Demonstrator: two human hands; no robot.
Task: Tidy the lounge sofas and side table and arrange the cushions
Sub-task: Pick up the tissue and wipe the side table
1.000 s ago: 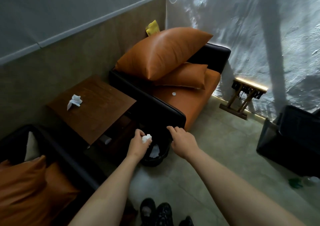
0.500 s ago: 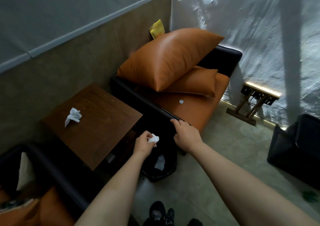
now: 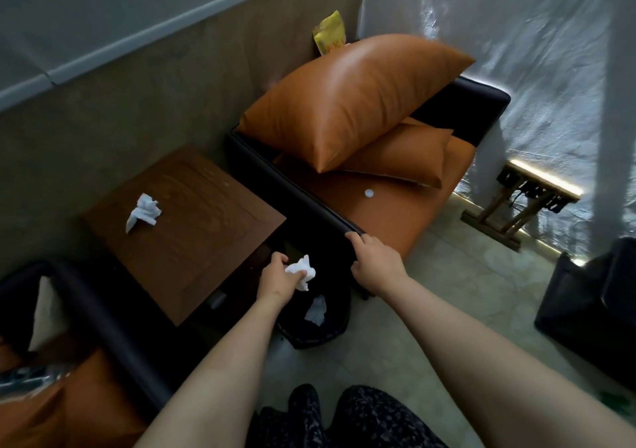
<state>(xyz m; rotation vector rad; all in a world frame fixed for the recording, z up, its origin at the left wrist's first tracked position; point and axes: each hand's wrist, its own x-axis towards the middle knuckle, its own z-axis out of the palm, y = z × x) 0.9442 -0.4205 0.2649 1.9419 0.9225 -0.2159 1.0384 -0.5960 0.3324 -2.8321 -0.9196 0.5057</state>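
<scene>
Sofa [image 3: 395, 220]: position and finish? (First inspector)

Against the wall in the far corner, just right of the side table [image 3: 192, 227]. Smooth orange seat, black padded frame. A large cushion [image 3: 351, 100], glossy orange and leather-like, leans tilted over a smaller cushion [image 3: 402, 155] of the same pillow shape. A small round white cap [image 3: 369, 193] lies on the seat. (Second inspector)

Hands? (First inspector)

Right hand [image 3: 375, 265]: arm stretched forward, fingers curled over the front end of the black armrest [image 3: 303, 206], gripping it. Left hand [image 3: 277, 280]: arm extended, back of the hand up, fingers closed around a crumpled white tissue [image 3: 303, 270], held above a round black bin [image 3: 309, 342] on the floor between table and sofa. A second wad [image 3: 316, 310] lies inside the bin. (Second inspector)

Table surface? (First inspector)

Square, dark wood grain, matte. A loose tissue [image 3: 142, 210], also crumpled, lies toward its wall side, well apart from both hands. (Second inspector)

Anything further? (First inspector)

A crinkled yellow packet [image 3: 330, 36] stands against the wall behind the large cushion. A second sofa [image 3: 96, 399], the same black and orange, sits at lower left. (Second inspector)
</scene>
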